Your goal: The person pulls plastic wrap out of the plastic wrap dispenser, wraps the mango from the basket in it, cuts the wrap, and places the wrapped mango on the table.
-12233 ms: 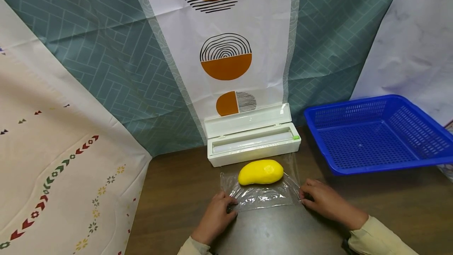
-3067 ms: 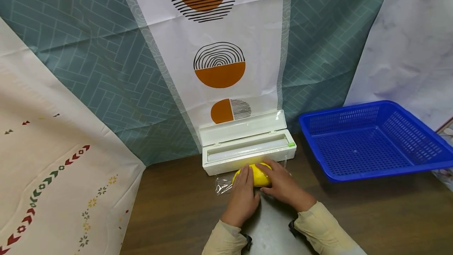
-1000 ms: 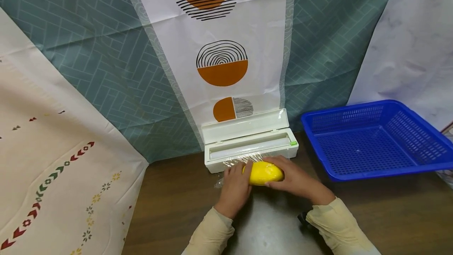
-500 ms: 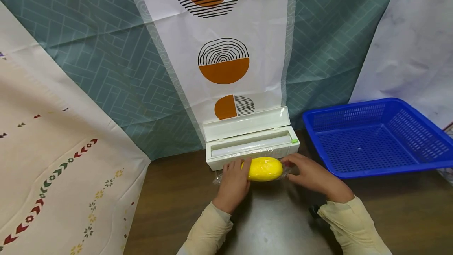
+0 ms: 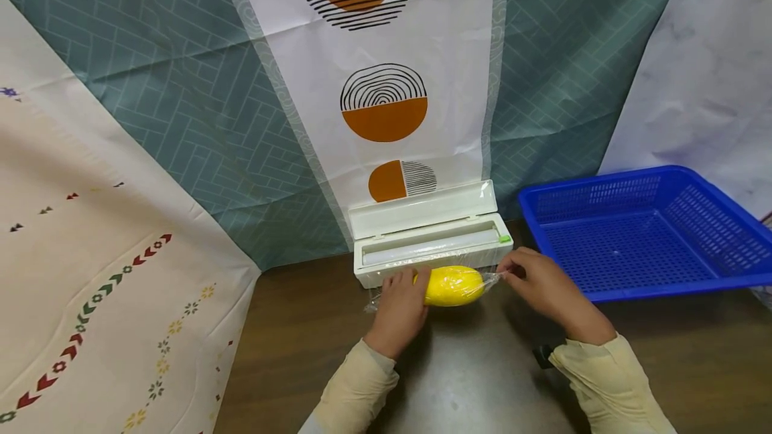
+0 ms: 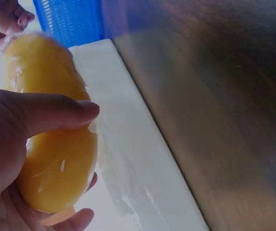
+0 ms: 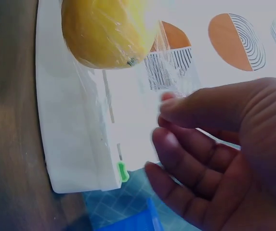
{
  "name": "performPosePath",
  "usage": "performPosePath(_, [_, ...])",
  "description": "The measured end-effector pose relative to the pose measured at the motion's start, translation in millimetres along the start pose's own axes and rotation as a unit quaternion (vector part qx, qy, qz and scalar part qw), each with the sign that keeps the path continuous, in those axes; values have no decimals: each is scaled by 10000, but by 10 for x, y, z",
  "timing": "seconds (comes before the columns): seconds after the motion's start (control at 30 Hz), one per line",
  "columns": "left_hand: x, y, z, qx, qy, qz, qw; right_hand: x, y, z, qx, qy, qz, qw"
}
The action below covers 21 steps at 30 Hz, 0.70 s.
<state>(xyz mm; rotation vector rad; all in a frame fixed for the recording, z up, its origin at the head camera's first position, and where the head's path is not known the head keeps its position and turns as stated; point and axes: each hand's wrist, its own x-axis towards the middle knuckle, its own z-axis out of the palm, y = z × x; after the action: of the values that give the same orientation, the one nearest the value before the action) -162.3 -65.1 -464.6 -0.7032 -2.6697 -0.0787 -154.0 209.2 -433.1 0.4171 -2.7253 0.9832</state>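
Note:
A yellow mango (image 5: 455, 286) is wrapped in clear cling film and held just in front of the white film box. My left hand (image 5: 398, 310) grips its left end; in the left wrist view the thumb (image 6: 65, 113) lies across the mango and fingers show beneath it. To the right, my right hand (image 5: 545, 290) pinches the gathered tail of cling film (image 5: 493, 278), drawn out from the mango's end. The right wrist view shows thumb and index fingertip together, with the other fingers loosely bent. Loose film also sticks out left of the mango.
The white box (image 5: 422, 210) stands lid up against the wall cloth, with a film roll (image 5: 431, 247) inside and a green slider (image 5: 504, 239) at its right end. A blue basket (image 5: 627, 246) stands to the right on the dark wooden table (image 5: 289, 353).
Earlier the mango lay on a flat film sheet with a hand at each side. The film is now round it. My right hand has moved off the mango, rightward, and pulls the film's end.

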Motion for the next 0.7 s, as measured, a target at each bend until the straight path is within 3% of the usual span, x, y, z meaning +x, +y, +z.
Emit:
performPosePath(0.3, [36,14,-62,-28,-274,-16,9996,-18,-36,-65,49,626,8,9980])
performPosePath(0.5, [68,11,-129,-90,-347,-56,9993,-22,-116,-59,161,1490,190,9885])
performPosePath(0.6, [91,5,-173,-200,-377,-81,9991,-22,-213,-18,481,1757,-261,9829])
performPosePath(0.7, [118,1,-206,-291,-425,-90,9986,-27,-344,71,708,1668,-965,9787])
